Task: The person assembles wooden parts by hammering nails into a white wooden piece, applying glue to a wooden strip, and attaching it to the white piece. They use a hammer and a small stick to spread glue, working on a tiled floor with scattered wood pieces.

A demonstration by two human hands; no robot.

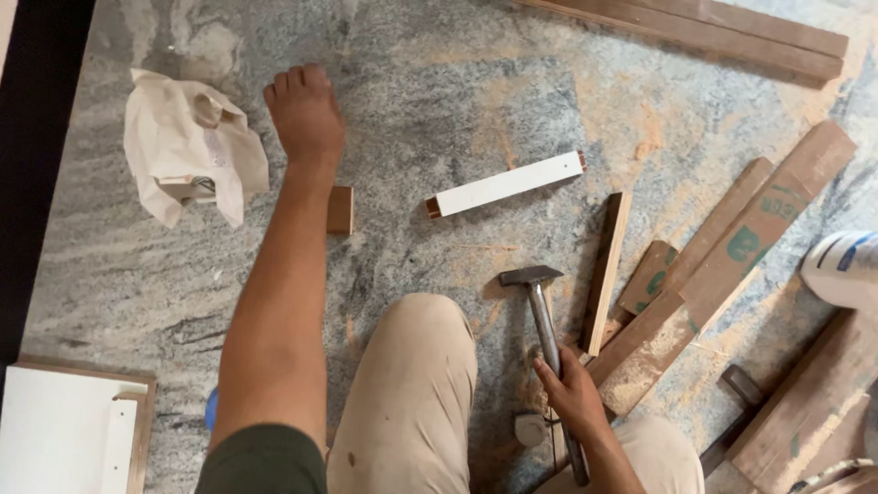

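Observation:
My right hand point(572, 393) grips the handle of a steel hammer point(541, 302), whose head rests on the stone floor just ahead of my knee point(412, 366) in beige trousers. My left hand point(305, 112) is stretched far forward on the floor, fingers curled under, with nothing visible in it. A small brown wood block point(339, 209) lies beside that forearm. A short white-faced wood strip point(505, 184) lies ahead of the hammer, and a narrow wood strip point(605, 273) lies right of it.
A crumpled white bag point(187, 146) sits at the left. Several brown planks point(732, 247) and offcuts lie at the right, more planks point(732, 37) at the top right. A white board point(55, 430) is at bottom left, a white container point(841, 267) at the right edge. Sawdust covers the floor.

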